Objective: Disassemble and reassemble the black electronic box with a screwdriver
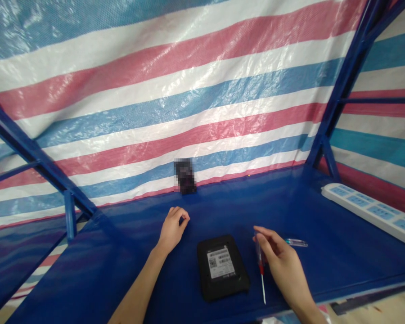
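Note:
My right hand grips a screwdriver with a red collar, its thin metal shaft pointing down toward the table's near edge. Left of the screwdriver lies a black rectangular device with rounded corners and a white printed label on its upper face. My left hand is beyond the device's upper left corner, thumb and fingertips curled together in a pinch. Whatever is between those fingertips, if anything, is too small to tell. A clear, shiny handle-like piece rests beyond my right hand, partly hidden by it.
The blue tabletop carries a white power strip along its right side. At the back stands a dark, pixelated object against a striped plastic sheet. Blue metal posts rise at both sides.

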A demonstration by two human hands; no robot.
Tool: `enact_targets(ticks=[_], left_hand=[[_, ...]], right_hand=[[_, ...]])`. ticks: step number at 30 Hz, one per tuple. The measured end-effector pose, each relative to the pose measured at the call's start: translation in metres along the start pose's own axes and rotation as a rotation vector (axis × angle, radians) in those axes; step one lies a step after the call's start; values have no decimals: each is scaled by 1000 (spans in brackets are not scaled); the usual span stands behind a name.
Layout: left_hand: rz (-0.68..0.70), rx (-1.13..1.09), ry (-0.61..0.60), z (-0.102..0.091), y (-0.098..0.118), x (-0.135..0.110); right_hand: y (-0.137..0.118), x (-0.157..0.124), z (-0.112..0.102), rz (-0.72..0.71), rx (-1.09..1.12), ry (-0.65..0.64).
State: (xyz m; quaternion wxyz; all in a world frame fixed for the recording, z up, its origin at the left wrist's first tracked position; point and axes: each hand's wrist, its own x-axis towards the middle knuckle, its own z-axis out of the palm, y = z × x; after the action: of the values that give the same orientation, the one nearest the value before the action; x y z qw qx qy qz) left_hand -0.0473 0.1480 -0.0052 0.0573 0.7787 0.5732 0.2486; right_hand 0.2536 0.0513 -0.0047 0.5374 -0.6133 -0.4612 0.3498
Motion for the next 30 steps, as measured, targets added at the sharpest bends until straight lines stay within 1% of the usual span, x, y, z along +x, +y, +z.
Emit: enact_targets(ticks=[5,8,11,14,16,17,19,23,25,27,30], left_hand=[[-2,-35,-16,2,5,-4],[9,-47,5,2,11,-5],[28,-68,29,1,17,-6],[41,-94,31,1,23,-6],[49,-108,19,3,27,-6],[54,-114,11,3,29,-6],[67,-121,-7,5,32,-5],[97,-123,-26,6,35,-3],[106,-115,-38,6,34,-3],[111,-103,-55,6,34,-3],[114,-82,-77,6,35,-3]], right_hand=[[-2,-1,0,-10,17,-9],[-5,-3,0,-6,44,-15],[-7,-3,0,27,117,-18],[-14,7,4,65,146,-88],[-24,23,13,62,77,-176],[-30,34,21,53,42,-205],[-44,59,44,26,-69,-283],[-64,106,107,-85,-377,-385],[-66,122,138,-128,-514,-416],[-65,133,163,-161,-627,-417],[-62,143,189,-199,-748,-396]])
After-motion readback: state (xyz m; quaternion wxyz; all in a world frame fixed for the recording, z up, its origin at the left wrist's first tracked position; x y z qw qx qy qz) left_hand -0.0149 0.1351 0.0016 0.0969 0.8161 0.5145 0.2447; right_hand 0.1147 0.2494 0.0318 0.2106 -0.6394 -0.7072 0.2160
